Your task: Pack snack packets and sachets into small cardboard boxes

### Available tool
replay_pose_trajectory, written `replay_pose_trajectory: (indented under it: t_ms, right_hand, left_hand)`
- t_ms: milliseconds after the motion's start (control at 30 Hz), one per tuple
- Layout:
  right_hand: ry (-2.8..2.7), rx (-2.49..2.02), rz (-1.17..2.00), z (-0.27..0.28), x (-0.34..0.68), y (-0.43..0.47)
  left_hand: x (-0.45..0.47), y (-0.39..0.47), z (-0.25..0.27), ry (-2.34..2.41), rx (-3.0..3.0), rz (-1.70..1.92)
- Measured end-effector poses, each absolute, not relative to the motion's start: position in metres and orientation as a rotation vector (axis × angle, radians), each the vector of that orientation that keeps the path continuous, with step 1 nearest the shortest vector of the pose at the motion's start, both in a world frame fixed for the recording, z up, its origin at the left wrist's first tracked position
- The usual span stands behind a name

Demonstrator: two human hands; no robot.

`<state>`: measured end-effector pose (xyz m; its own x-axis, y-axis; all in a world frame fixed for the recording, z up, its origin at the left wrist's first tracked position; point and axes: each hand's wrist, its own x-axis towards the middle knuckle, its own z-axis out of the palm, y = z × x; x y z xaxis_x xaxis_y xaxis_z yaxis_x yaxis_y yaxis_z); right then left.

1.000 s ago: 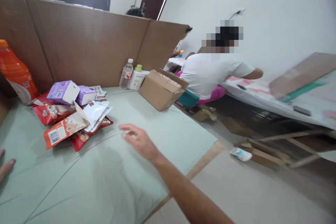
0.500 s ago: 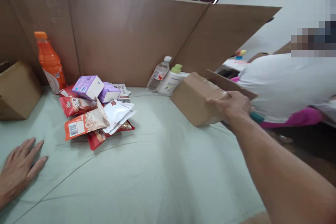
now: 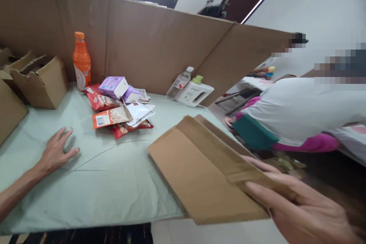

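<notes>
In the head view, a cardboard box (image 3: 204, 173) hangs at the front right of the green-covered table (image 3: 114, 194), its lowest corner reaching past the table's near edge. Its long axis slants from far left to near right: one end points away over the cloth, the other comes back towards the right hand (image 3: 297, 194). The box is tilted, with a broad plain side facing the wearer. It is light brown, with a darker, slightly glossy band along its upper edge and a flap standing up behind that band.

The right hand grips the near right end, pinching the cardboard between thumb and fingers. The left hand (image 3: 58, 152) is empty, its fingers loosely spread and thumb held apart; whether it touches the cloth I cannot tell. Beyond it lies a pile of packets, with an orange and cream pouch (image 3: 114, 117), white sachets (image 3: 139, 112) and a purple carton (image 3: 113, 87). Past the box, a clear bottle (image 3: 177, 85) and a white jug (image 3: 191, 93) with a green cap stand by the cardboard screen (image 3: 160, 45).
</notes>
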<state>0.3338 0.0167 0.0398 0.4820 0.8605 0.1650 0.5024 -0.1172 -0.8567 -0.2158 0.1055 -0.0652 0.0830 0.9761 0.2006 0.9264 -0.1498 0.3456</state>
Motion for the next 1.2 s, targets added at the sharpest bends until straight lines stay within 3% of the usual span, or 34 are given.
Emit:
replay_pose_trajectory:
  t_ms: [133,300,433,533,733,800,1000,1100,1200]
  right_hand:
    - [-1.495,-1.531,0.641,0.039,0.293,-0.009]
    - [-2.071,-0.851,0.735,0.068,0.210,0.006]
    - [-2.340,-0.480,0.908,0.086,0.168,0.015]
    - [-2.413,-0.429,1.108,0.095,0.168,0.014]
    - [-2.135,-0.807,1.584,0.109,0.193,0.009]
    - [-2.094,-0.949,1.436,0.109,0.193,0.012]
    - [-2.698,-1.439,0.395,0.097,0.149,0.035]
    - [-3.024,-1.463,0.266,0.088,0.122,0.043]
    - [-3.038,-1.099,0.290,0.087,0.120,0.043]
  left_hand:
    - [-0.188,0.064,-0.051,1.555,2.300,0.602]
    - [-0.169,0.040,-0.040,1.021,2.075,0.695]
    - [-0.173,0.049,-0.038,0.872,1.891,0.793]
    - [-0.172,0.057,-0.034,0.812,1.861,0.736]
    - [-0.153,0.066,-0.030,0.721,1.798,0.638]
    - [-0.149,0.065,-0.029,0.751,1.814,0.651]
    - [-0.148,0.057,-0.029,0.785,1.842,0.669]
    - [-0.148,0.055,-0.038,0.743,1.861,0.693]
    - [-0.151,0.055,-0.048,0.706,1.901,0.726]
